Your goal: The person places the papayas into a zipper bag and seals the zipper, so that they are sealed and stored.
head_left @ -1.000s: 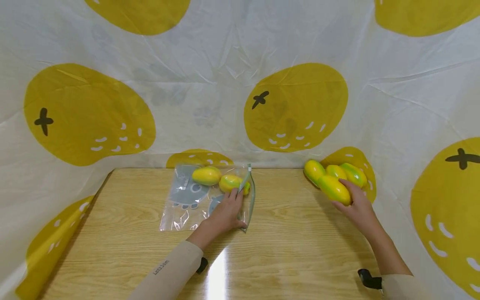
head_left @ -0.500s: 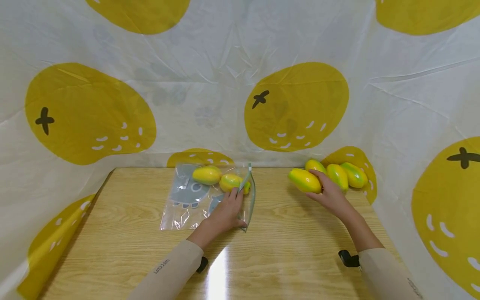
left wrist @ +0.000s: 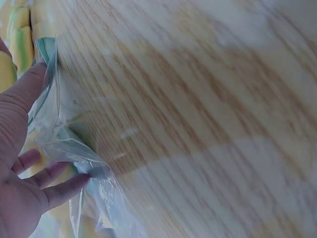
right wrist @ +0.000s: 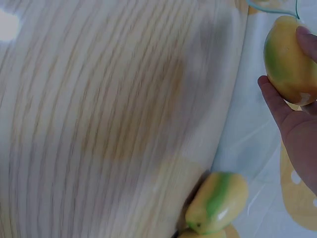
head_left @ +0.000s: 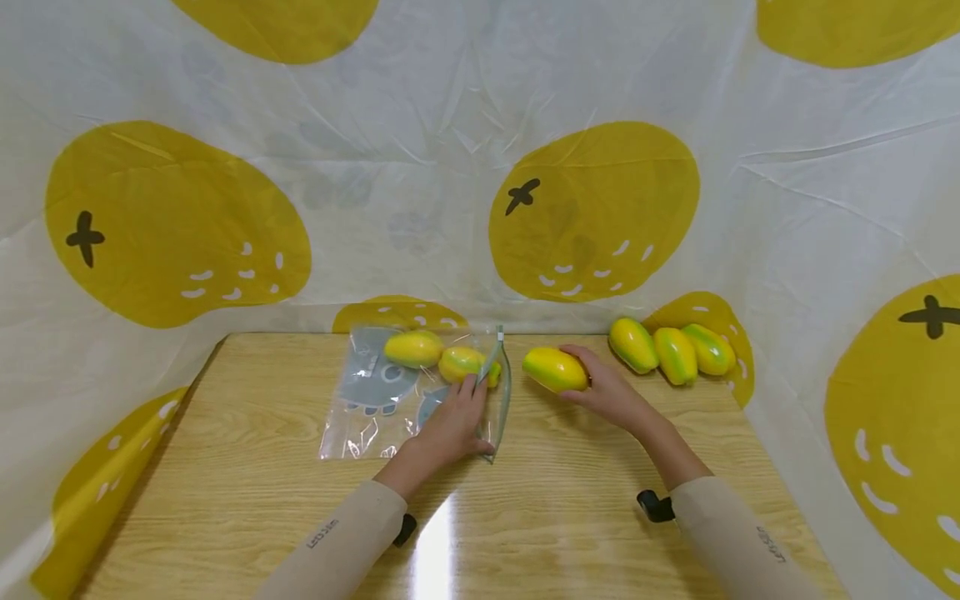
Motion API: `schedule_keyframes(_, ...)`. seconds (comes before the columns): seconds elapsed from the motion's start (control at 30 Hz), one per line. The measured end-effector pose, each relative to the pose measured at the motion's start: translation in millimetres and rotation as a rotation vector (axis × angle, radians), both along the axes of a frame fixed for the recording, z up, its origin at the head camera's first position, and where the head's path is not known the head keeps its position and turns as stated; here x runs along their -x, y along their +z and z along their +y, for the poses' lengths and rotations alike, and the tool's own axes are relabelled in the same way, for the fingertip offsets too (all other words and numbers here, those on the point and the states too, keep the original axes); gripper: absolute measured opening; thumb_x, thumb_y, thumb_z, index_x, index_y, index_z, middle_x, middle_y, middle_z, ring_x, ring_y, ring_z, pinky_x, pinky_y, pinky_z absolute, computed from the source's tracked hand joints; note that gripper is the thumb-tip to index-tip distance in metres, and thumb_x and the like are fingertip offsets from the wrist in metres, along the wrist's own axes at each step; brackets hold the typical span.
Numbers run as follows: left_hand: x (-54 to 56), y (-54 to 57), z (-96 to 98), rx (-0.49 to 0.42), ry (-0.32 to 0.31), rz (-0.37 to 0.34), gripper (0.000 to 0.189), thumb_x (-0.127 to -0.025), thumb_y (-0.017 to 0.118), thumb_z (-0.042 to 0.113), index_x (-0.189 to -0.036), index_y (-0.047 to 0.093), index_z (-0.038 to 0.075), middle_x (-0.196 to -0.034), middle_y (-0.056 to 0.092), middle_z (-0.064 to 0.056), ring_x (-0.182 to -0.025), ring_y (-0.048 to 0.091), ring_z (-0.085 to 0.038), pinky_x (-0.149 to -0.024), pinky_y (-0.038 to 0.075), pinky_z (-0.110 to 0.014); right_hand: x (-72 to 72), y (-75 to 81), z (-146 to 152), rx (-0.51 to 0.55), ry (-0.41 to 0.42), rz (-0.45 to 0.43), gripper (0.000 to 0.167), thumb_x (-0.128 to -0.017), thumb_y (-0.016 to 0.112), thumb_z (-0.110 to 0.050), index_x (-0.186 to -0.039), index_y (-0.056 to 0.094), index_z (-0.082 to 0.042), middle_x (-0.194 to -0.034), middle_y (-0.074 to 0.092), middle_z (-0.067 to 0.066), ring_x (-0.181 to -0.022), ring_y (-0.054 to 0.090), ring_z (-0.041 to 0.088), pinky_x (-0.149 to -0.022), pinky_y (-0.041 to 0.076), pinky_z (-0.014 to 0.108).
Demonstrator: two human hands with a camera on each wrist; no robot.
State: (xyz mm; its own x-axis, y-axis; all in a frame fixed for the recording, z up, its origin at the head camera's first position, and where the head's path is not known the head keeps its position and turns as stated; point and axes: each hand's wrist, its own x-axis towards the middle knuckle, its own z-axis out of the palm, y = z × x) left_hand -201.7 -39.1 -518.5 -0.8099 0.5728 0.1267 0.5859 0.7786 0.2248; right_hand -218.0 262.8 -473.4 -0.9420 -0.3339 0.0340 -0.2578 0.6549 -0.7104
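You have a shiny yellow and green fruit [head_left: 553, 370] in your right hand [head_left: 600, 387]. That hand is bent round the fruit, with your thumb on one side and your fingers on the other. The fruit is over the table [head_left: 570, 508], just to the right of the mouth of a clear bag [head_left: 341, 437].

The bag lies on its side with a green strip [head_left: 506, 400] along its mouth, and the two edges there are apart. Your left hand [head_left: 448, 425] is at that end. Its thumb and fingers are spread wide and quite straight, touching the bag near its mouth. Inside the bag you can see two more fruits, one deep in [head_left: 414, 350] and one close to the mouth [head_left: 459, 364]. Blue-grey cartoon pictures [head_left: 378, 379] are on the bag too.

Three loose fruits [head_left: 677, 356] sit close together at the back right of the wooden table. Behind them hangs a white cloth [head_left: 420, 208] with big yellow shapes on it. Your sleeves [head_left: 723, 521] are light tan, and a black gadget [head_left: 654, 506] pokes out by each wrist.
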Motion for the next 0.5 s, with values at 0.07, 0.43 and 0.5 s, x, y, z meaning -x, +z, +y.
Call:
schedule_keyframes(0.07,0.3,0.6,0.2,0.005,0.002,0.002,0.129,-0.064,0.094,0.055,-0.158,0.030,-0.006,-0.145,0.043,-0.020,-0.125,0.052,-0.035,-0.105,0.053,-0.038,1.2,-3.0,-7.5,0.001,0.015,0.003,0.079,-0.091,0.080,-0.021,-0.156,0.038,-0.004,-0.157,0.046,0.020,-0.139,0.048,0.041,-0.114,0.039,0.062)
schedule_keyframes(0.43,-0.2,0.6,1.2,0.057,-0.002,0.036,0.128,-0.064,0.092,0.060,-0.156,0.033,-0.006,-0.145,0.043,-0.020,-0.122,0.054,-0.033,-0.100,0.056,-0.037,5.2,-17.7,-31.4,-0.003,0.045,0.030,0.077,-0.091,0.081,-0.020,-0.155,0.042,-0.005,-0.154,0.048,0.021,-0.138,0.050,0.041,-0.113,0.041,0.061)
schedule_keyframes(0.5,0.2,0.6,0.7,0.052,-0.004,0.044,0.127,-0.064,0.092,0.060,-0.155,0.034,-0.007,-0.145,0.044,-0.020,-0.121,0.054,-0.033,-0.100,0.056,-0.037,6.8,-19.0,-33.7,0.002,0.042,0.043,0.076,-0.090,0.082,-0.019,-0.154,0.043,-0.005,-0.152,0.049,0.022,-0.136,0.050,0.041,-0.112,0.042,0.061)
